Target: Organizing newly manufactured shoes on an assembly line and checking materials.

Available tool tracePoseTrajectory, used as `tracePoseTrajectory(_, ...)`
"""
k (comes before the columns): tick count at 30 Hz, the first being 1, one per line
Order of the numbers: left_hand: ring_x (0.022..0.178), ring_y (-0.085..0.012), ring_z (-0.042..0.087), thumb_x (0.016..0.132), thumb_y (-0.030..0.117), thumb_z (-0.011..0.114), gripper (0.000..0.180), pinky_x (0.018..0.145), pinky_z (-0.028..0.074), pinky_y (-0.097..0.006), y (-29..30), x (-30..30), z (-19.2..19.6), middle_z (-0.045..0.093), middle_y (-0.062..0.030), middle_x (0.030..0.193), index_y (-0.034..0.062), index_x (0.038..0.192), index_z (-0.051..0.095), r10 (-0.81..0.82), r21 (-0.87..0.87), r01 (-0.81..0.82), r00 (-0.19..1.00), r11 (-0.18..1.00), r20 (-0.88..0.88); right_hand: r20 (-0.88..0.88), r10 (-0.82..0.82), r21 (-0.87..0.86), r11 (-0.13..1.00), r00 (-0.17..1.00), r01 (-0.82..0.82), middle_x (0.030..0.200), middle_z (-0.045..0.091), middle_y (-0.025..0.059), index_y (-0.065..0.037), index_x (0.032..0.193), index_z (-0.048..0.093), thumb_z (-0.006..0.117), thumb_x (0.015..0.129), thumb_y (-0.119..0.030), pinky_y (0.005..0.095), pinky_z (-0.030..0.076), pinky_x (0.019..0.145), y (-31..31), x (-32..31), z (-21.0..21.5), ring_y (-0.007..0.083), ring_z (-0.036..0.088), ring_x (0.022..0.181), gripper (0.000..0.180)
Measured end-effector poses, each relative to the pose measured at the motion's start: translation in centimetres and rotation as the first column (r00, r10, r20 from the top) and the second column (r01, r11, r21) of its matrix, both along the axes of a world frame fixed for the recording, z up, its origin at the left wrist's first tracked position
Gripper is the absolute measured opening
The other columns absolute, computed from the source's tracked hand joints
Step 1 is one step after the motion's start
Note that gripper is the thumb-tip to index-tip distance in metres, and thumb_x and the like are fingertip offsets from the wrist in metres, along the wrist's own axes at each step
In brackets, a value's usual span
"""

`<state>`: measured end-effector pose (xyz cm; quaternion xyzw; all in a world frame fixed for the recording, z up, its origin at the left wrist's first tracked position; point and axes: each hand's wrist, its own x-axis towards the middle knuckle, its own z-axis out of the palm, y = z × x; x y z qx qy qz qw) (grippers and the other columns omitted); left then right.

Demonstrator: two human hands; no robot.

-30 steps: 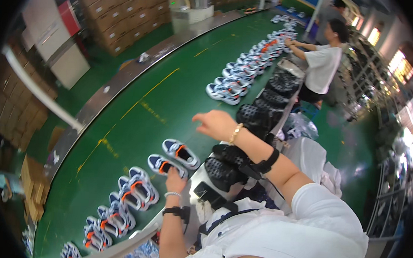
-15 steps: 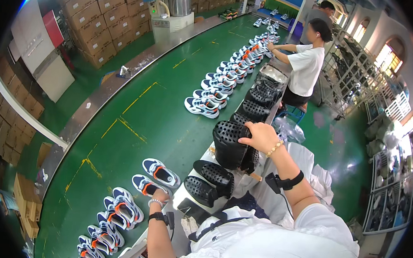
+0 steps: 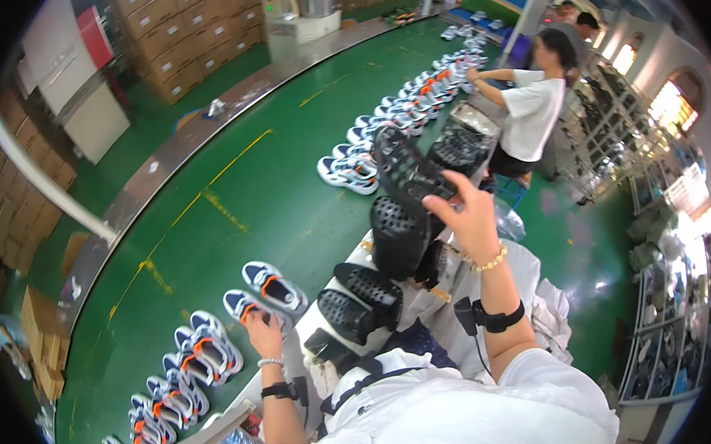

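Note:
My right hand (image 3: 471,217) pinches the end of a black perforated shoe-shaped piece (image 3: 409,172) between thumb and fingers. It is raised and tilted above a stack of similar black pieces (image 3: 395,241). Two more perforated black pieces (image 3: 346,313) lie nearer to me on the bench. Low on the left, my left hand (image 3: 264,330) has its fingers closed at the opening of a white and navy sneaker (image 3: 242,303) with orange lining. A matching sneaker (image 3: 276,289) stands right beside it on the green surface.
Sneakers in pairs line the green work surface (image 3: 234,214), some far ahead (image 3: 350,169) and some at lower left (image 3: 209,347). A co-worker in a white top (image 3: 533,111) sits at the far right side. Cartons (image 3: 160,23) are stacked beyond the far edge.
My right hand has lifted one black piece off the stack, up and away from me. My left hand has shifted slightly; its fingers now show at the sneaker's opening.

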<state>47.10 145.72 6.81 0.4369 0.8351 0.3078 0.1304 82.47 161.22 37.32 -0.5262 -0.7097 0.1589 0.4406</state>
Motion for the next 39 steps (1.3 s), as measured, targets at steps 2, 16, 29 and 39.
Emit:
tracePoseTrajectory(2, 0.112, -0.0415, 0.044, 0.076, 0.02, 0.067, 0.042, 0.095, 0.037, -0.045, -0.7, -0.9, 0.9, 0.05, -0.022, 0.116, -0.0004, 0.11, 0.054, 0.166, 0.248, -0.147, 0.984, 0.958, -0.06, 0.127, 0.183, -0.233, 0.961, 0.975, -0.15, 0.075, 0.064, 0.0191, 0.002, 0.101, 0.062, 0.072, 0.074, -0.039, 0.0359, 0.049, 0.064, -2.4, -5.2, -0.4, 0.0298, 0.064, 0.071, 0.05)
tracePoseTrajectory(16, 0.079, -0.0415, 0.061, 0.087, 0.03, 0.057, 0.034, 0.069, 0.046, -0.045, -1.9, -9.2, -2.7, 0.063, -0.0249, 0.081, -0.0025, 0.096, 0.063, 0.167, 0.033, -0.176, 0.967, 0.984, 0.191, 0.603, 0.637, -0.42, 0.765, 0.479, -0.488, 0.078, 0.067, 0.0145, -0.006, 0.075, 0.069, 0.069, 0.072, -0.029, 0.0392, 0.052, 0.066, -8.4, -33.8, -28.6, 0.0274, 0.067, 0.075, 0.023)
tracePoseTrajectory(29, 0.084, -0.0447, 0.06, 0.088, 0.031, 0.054, 0.045, 0.073, 0.047, -0.047, -5.1, -10.3, -3.5, 0.061, -0.0303, 0.088, -0.0065, 0.112, 0.059, 0.063, 0.028, -0.069, 0.981, 0.997, 0.182, 0.671, 0.612, -0.415, 0.777, 0.418, -0.473, 0.075, 0.069, 0.0085, -0.012, 0.079, 0.069, 0.055, 0.082, -0.026, 0.0345, 0.053, 0.059, -11.5, -38.9, -36.5, 0.0209, 0.068, 0.07, 0.02)
tracePoseTrajectory(39, 0.087, -0.0263, 0.061, 0.09, 0.013, 0.049, 0.026, 0.078, 0.046, -0.036, -4.0, -13.5, -5.8, 0.065, -0.0193, 0.095, -0.004, 0.106, 0.061, 0.036, 0.134, -0.106, 0.895, 0.985, 0.444, 0.322, 0.756, -0.502, 0.647, 0.57, -0.574, 0.082, 0.066, 0.0183, -0.002, 0.097, 0.063, 0.051, 0.083, -0.015, 0.0443, 0.052, 0.065, -11.0, -34.9, -28.5, 0.0327, 0.066, 0.076, 0.023)
